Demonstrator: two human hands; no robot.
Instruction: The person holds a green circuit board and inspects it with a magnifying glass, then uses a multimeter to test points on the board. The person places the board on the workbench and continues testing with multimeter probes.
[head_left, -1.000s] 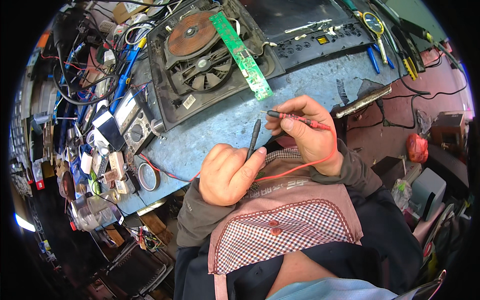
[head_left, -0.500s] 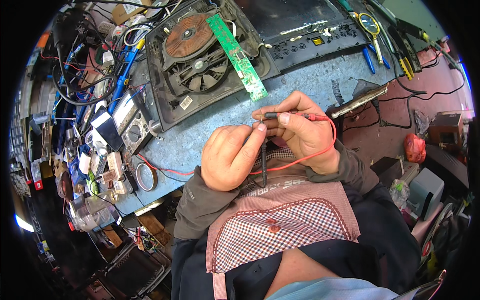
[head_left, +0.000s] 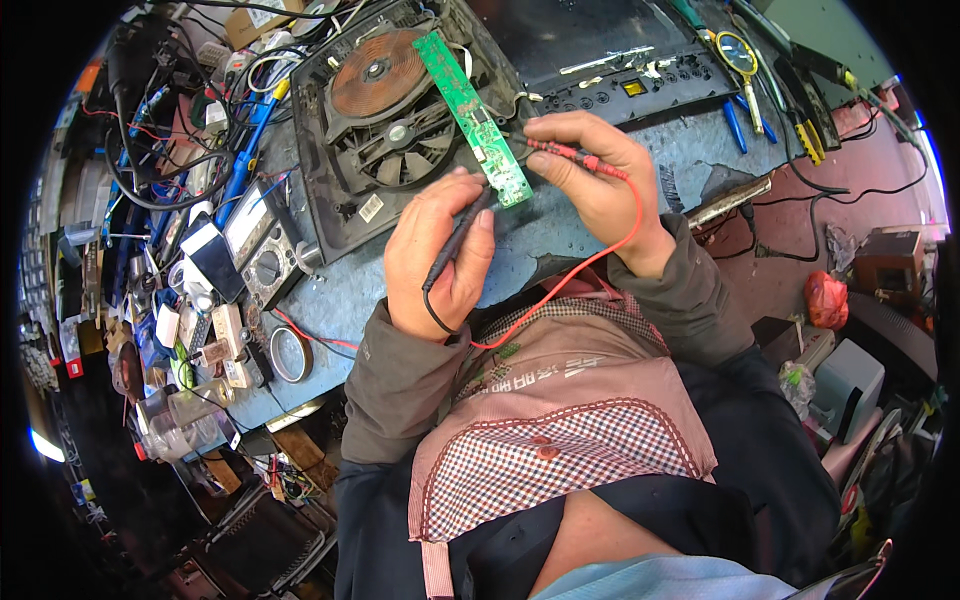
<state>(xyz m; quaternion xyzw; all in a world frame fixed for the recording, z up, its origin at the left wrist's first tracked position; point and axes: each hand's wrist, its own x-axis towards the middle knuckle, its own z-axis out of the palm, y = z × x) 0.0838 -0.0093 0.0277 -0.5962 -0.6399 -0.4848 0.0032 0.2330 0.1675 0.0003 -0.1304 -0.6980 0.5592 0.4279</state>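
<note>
My left hand [head_left: 437, 252] grips a black test probe [head_left: 460, 240] between thumb and fingers, its tip close to the lower end of a long green circuit board [head_left: 468, 115]. In my right hand [head_left: 598, 178] is a red test probe [head_left: 575, 155], pointing at the board's right edge from the other side. Whether either tip touches the board I cannot tell. The board lies across the front of an opened induction cooker base [head_left: 335, 185], over its copper coil [head_left: 378, 72] and fan [head_left: 405, 150]. An analog multimeter [head_left: 270, 265] stands at the left, beside the cooker.
A dark glass-topped panel [head_left: 590, 40] lies at the back right, with a magnifying glass [head_left: 737, 52] and blue-handled pliers [head_left: 737, 125] near it. Tangled cables and tools crowd the left. A round metal tin [head_left: 291, 355] sits on the blue bench's [head_left: 340, 285] left part.
Both hands have moved forward and apart, from holding the probes together near my apron to either side of the board's lower end. The board has shifted very slightly.
</note>
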